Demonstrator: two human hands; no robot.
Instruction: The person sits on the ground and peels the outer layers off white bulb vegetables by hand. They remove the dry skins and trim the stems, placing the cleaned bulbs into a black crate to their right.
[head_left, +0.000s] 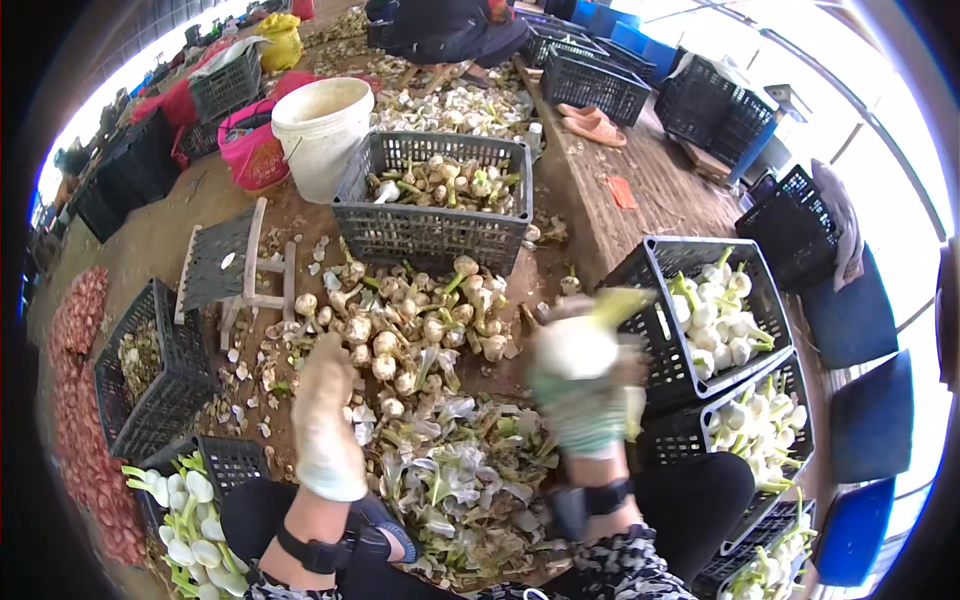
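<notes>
My right hand (585, 405), in a green-and-white glove and blurred by motion, holds a white peeled garlic bulb (581, 349) with a pale green stem. This hand is beside the crate (652, 315) of white trimmed garlic at the right. My left hand (326, 412), in a pale glove, reaches to the near left edge of a heap of unpeeled garlic bulbs (427, 315) on the ground. Its fingertips are hard to make out. Between my legs lies a pile of stripped garlic skins and leaves (465, 480).
A black crate (435, 232) of unpeeled garlic stands ahead, beside a white bucket (315, 157). More crates of white garlic flank me, one at lower left (240, 457). A small stool (240, 262) and red mesh sacks (82, 420) are on the left. Another person (450, 34) sits beyond.
</notes>
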